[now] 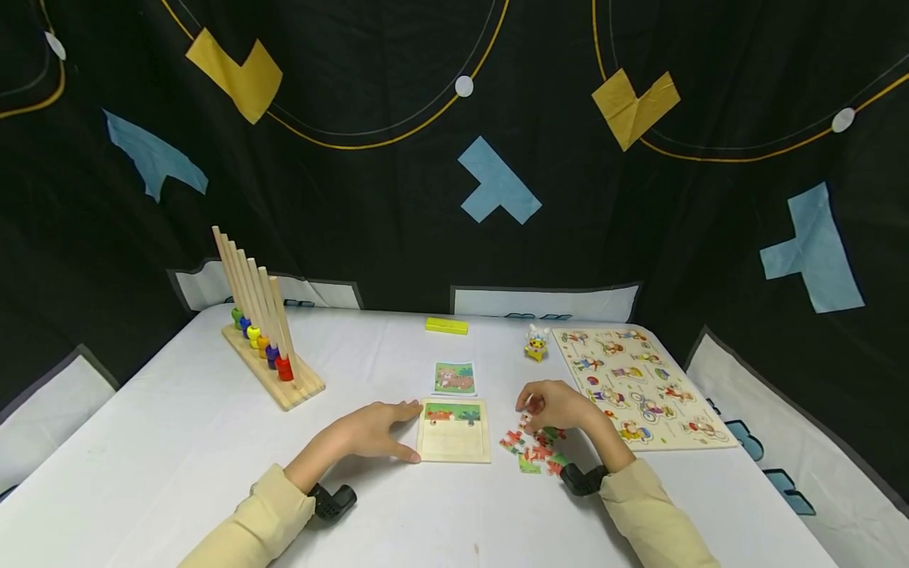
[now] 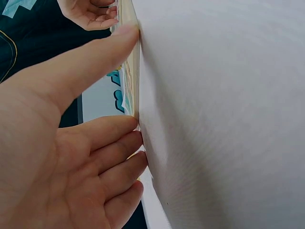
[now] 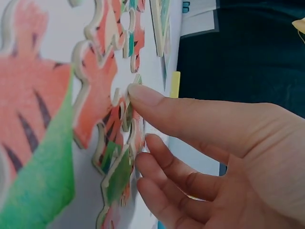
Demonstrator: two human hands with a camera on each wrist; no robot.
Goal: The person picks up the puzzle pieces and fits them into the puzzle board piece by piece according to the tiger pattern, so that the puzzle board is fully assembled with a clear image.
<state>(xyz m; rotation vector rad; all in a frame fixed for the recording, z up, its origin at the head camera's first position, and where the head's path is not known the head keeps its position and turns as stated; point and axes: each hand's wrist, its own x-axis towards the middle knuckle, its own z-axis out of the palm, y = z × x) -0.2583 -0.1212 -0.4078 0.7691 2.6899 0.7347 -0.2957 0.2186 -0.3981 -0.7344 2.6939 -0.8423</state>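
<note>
A square wooden puzzle tray (image 1: 454,447) lies mid-table, with an orange and green strip of puzzle pieces (image 1: 453,412) along its top. My left hand (image 1: 379,431) rests against the tray's left side, its thumb and fingertips touching the edge, as the left wrist view (image 2: 71,143) confirms. To the right, my right hand (image 1: 557,402) is over loose orange and green puzzle pieces (image 1: 540,453). In the right wrist view, its thumb (image 3: 147,95) touches a green-edged piece (image 3: 127,112) and the other fingers are bent. The index fingertip is hidden there.
Behind the tray lies a picture card (image 1: 454,379). Farther back are a yellow block (image 1: 447,326) and a small figurine (image 1: 536,342). A peg stand (image 1: 273,367) with coloured beads stands left; a large picture board (image 1: 639,386) lies right.
</note>
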